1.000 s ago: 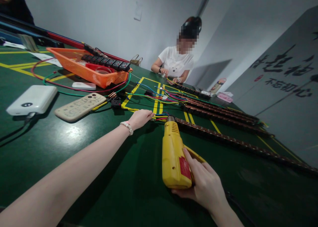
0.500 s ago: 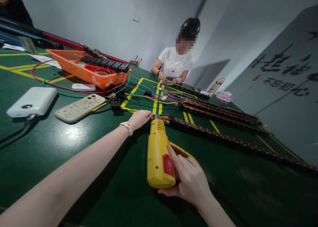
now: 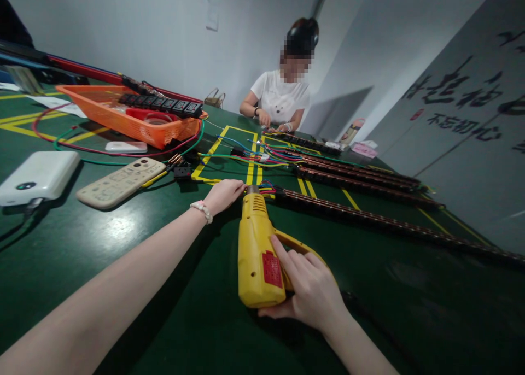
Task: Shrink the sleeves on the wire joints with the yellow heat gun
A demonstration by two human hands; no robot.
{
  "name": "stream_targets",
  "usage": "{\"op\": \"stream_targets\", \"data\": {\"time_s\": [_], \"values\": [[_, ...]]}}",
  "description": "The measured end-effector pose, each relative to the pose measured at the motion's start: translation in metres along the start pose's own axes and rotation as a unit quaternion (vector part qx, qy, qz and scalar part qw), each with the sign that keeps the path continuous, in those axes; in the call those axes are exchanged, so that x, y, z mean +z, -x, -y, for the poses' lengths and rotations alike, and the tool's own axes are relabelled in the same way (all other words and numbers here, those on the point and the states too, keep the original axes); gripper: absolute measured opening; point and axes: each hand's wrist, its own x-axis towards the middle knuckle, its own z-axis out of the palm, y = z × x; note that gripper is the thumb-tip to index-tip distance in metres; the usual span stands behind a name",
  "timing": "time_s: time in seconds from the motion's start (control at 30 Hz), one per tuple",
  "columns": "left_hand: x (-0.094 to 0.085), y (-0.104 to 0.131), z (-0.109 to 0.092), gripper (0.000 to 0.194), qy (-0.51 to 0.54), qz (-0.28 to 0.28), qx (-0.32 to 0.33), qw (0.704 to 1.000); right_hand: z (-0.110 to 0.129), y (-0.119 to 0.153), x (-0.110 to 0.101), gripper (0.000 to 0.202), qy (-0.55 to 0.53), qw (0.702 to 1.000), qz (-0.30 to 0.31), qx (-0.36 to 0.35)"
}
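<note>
A yellow heat gun (image 3: 255, 255) is in my right hand (image 3: 309, 285), the fingers wrapped round its handle and the index finger lying along the body. Its metal nozzle points away from me at thin coloured wires (image 3: 267, 187). These wires come out of the near end of a long dark strip (image 3: 369, 216) with copper-coloured lines. Just left of the nozzle, my left hand (image 3: 225, 195) is closed in a pinch on the wires; the nozzle and fingers partly hide the pinched ends. A beaded bracelet circles the left wrist.
An orange basket (image 3: 172, 133) holding black parts stands at the back left. Nearer lie a white power bank (image 3: 41, 173) with a cable and a beige phone (image 3: 121, 185). More wired strips (image 3: 353, 179) lie beyond mine. A co-worker (image 3: 283, 99) sits across the green table.
The view has shifted slightly, so the table things appear a little further left. Both hands and the heat gun keep nearly the same positions at the wires.
</note>
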Motion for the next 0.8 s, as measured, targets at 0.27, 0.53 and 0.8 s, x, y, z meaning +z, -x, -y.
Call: {"op": "stream_targets", "data": {"time_s": [0.27,0.53,0.8], "values": [[-0.001,0.002,-0.002,0.043,0.007,-0.004,0.003,1.0,-0.014,0.009,-0.003,0.105,0.015,1.0,0.001,-0.001],[0.001,0.002,-0.003,0.041,0.001,-0.014,0.004,1.0,-0.027,0.022,-0.005,0.106,0.032,0.999,0.008,0.015],[0.003,0.002,0.001,0.041,0.003,-0.017,0.005,1.0,-0.028,0.025,-0.007,0.107,0.04,0.999,0.007,0.019]]}}
